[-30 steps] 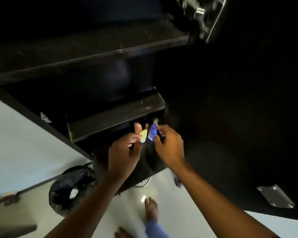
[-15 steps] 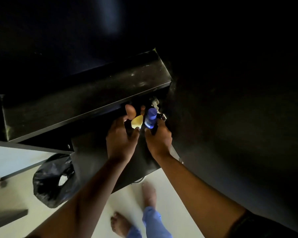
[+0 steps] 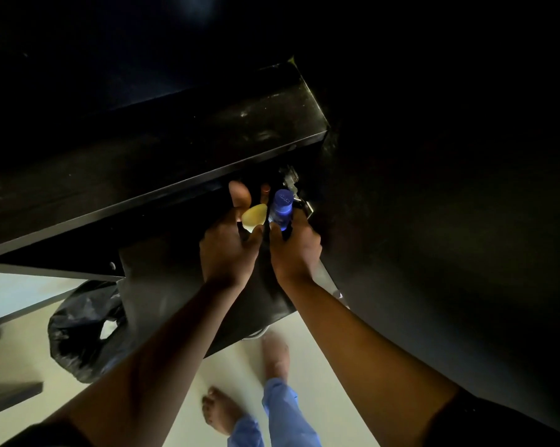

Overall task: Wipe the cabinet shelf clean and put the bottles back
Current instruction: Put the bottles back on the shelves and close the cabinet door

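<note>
Head view: left hand clasps the yellow bottle, right hand the blue bottle, both under the shelf lip. Slide them in upright, clear of the hinge.

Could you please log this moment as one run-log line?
left hand: holding yellow bottle | right hand: holding blue bottle | place: under front edge of black shelf | bottles: not yet set down
</note>
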{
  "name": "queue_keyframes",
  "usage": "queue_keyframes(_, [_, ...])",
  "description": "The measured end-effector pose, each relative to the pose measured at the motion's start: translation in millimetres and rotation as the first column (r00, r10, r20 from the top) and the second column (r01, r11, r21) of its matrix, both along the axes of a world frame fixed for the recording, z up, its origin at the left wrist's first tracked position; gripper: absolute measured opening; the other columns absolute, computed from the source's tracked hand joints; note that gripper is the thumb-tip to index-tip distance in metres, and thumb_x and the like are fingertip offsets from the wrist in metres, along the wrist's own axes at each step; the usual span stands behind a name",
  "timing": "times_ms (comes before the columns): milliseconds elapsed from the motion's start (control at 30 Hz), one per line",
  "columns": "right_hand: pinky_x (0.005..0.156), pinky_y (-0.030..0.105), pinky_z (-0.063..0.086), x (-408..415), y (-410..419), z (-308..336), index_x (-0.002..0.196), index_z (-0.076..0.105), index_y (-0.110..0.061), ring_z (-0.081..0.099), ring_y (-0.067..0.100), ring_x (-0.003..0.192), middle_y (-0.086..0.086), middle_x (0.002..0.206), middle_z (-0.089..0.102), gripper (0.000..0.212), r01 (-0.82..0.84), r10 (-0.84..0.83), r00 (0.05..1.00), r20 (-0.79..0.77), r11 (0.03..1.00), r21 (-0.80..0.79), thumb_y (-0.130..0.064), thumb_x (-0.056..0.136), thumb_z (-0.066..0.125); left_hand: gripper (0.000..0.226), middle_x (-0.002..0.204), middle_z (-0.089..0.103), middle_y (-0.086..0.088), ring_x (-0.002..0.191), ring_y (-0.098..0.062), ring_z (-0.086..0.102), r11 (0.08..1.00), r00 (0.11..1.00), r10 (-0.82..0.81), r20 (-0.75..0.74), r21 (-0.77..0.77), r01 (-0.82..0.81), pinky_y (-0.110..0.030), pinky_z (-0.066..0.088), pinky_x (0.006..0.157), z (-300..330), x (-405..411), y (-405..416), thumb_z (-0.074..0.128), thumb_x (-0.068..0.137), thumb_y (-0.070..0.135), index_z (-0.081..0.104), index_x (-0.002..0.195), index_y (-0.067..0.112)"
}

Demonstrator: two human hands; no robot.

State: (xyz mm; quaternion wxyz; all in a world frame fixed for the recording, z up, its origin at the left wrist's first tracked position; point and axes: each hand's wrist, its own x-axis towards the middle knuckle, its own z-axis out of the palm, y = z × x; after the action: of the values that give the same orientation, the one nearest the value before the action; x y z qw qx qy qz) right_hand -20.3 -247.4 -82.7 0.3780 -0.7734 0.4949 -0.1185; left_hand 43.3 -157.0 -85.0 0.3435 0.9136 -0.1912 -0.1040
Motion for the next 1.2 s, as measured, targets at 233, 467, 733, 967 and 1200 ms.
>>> queue_keyframes(233, [0.080, 0.037, 0.059, -11, 2, 7, 0.122, 0.067, -0.018, 0.073, 0.024, 0.093, 0.003, 0.107, 0.076, 0.026, -0.019, 0.019, 0.998, 0.059, 1.000, 0.005, -0.022, 0.097, 0.070, 0.032, 0.111, 0.078, -0.005, 0.103, -0.022, 0.075, 0.998, 0.999, -0.044, -0.025, -0.053, 0.043, -0.036, 0.058, 0.086, 8, -5, 8, 0.075, 0.093, 0.037, 0.071, 0.116, 0.016])
queue_keyframes(467, [0.064, 0.006, 0.039, -40, 23, 61, 0.116, 0.067, -0.023, 0.063, 0.004, 0.076, -0.010, 0.095, 0.068, 0.021, -0.074, 0.068, 0.992, 0.109, 0.996, 0.050, -0.022, 0.096, 0.071, 0.025, 0.099, 0.075, 0.014, 0.093, -0.008, 0.074, 0.986, 0.996, -0.084, -0.030, -0.148, 0.079, -0.032, 0.060, 0.078, 70, -33, 47, 0.075, 0.085, 0.040, 0.069, 0.105, 0.028])
queue_keyframes(733, [0.074, 0.029, 0.061, -56, 46, 157, 0.101, 0.062, -0.033, 0.069, 0.005, 0.082, -0.015, 0.092, 0.070, 0.013, -0.185, 0.181, 0.949, 0.257, 0.983, -0.007, -0.035, 0.092, 0.072, 0.031, 0.107, 0.066, 0.021, 0.099, -0.003, 0.064, 0.968, 0.960, -0.148, 0.240, -0.166, 0.190, -0.024, 0.054, 0.083, 183, -42, 102, 0.075, 0.082, 0.045, 0.066, 0.109, 0.032])
queue_keyframes(967, [0.080, 0.025, 0.061, -14, 42, 244, 0.108, 0.068, -0.027, 0.070, 0.001, 0.089, -0.015, 0.097, 0.074, 0.025, -0.285, 0.307, 0.867, 0.392, 0.952, -0.115, -0.032, 0.088, 0.081, 0.048, 0.126, 0.067, 0.002, 0.116, -0.018, 0.061, 0.983, 0.913, -0.082, 0.400, -0.116, 0.140, -0.031, 0.049, 0.100, 243, -14, 127, 0.072, 0.080, 0.044, 0.071, 0.117, 0.014])
queue_keyframes(1200, [0.065, 0.028, 0.047, 38, 51, 269, 0.083, 0.056, -0.020, 0.064, 0.013, 0.070, -0.007, 0.078, 0.068, 0.031, -0.255, 0.310, 0.889, 0.337, 0.946, -0.200, -0.034, 0.080, 0.084, 0.066, 0.150, 0.056, 0.005, 0.136, -0.015, 0.055, 0.995, 0.983, -0.101, 0.154, -0.006, 0.103, -0.033, 0.046, 0.113, 247, 2, 137, 0.076, 0.088, 0.047, 0.060, 0.145, 0.018])
